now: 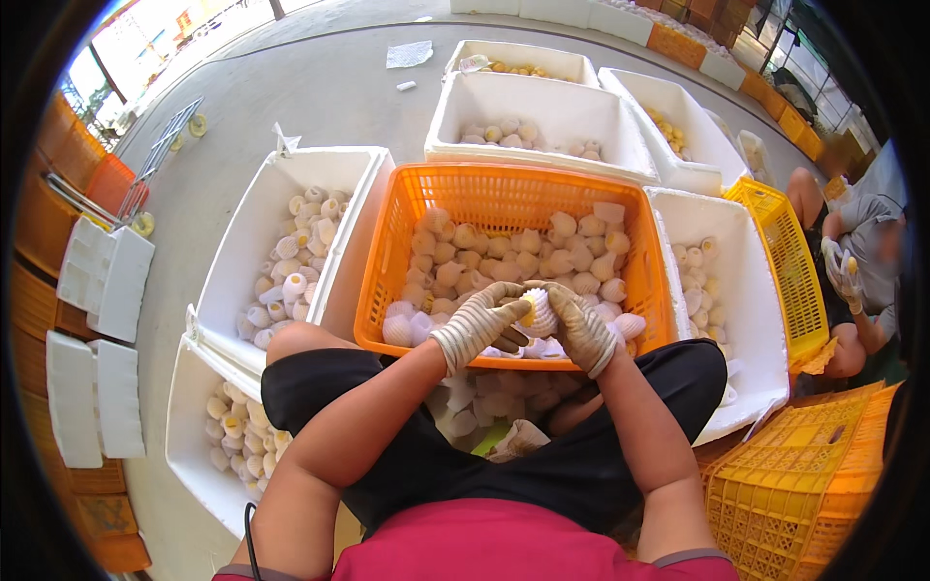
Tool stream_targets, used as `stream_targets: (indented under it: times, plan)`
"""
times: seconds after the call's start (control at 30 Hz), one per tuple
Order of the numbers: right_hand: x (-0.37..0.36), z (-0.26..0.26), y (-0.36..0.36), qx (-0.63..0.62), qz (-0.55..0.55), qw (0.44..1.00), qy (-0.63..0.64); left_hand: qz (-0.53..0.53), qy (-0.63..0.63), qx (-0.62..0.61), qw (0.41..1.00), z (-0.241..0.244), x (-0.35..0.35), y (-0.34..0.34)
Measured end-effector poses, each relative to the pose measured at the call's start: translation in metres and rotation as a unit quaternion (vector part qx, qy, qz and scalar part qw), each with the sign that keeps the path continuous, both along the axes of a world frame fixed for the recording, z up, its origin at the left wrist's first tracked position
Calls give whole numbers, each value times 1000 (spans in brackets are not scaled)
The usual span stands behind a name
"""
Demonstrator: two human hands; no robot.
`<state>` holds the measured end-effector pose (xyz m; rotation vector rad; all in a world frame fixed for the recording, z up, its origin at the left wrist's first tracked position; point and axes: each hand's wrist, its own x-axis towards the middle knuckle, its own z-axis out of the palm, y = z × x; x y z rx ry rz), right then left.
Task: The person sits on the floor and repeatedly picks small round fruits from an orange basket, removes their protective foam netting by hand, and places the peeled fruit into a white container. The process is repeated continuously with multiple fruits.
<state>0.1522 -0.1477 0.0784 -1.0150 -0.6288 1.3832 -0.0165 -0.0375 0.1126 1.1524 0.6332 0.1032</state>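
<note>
My left hand [488,323] and my right hand [579,319], both in soiled knit work gloves, meet over the near edge of an orange plastic crate [508,174]. Between them is a yellow fruit in a white foam net sleeve [540,314]; fingers of both hands touch it, and its yellow skin shows at the left end. Many more net-wrapped fruits [501,247] fill the crate's bottom. Loose white foam sleeves [534,350] lie at its near side, below my hands.
White foam boxes with wrapped fruit stand left [240,240], lower left [182,436], behind [530,94] and right [763,348] of the crate. Loose yellow fruit lies in another box [697,109]. Yellow crates [785,479] stand lower right. A gloved co-worker [864,240] sits at right.
</note>
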Motion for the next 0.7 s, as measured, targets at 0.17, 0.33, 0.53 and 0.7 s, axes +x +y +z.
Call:
stream_targets:
  times: [0.17, 0.33, 0.53, 0.7]
  plan:
    - [0, 9, -7, 43, -55, 997, 30, 27, -80, -115, 990, -9, -5, -2]
    - [-4, -14, -5, 19, -160, 971, -179, 24, -57, -116, 991, -26, -3, 1]
    - [-6, -36, 10, 49, -177, 922, -341, 24, -5, 30, 999, -26, 10, 3]
    - [-10, -29, 21, -5, -117, 921, -372, 81, 71, 66, 992, -47, 13, 6]
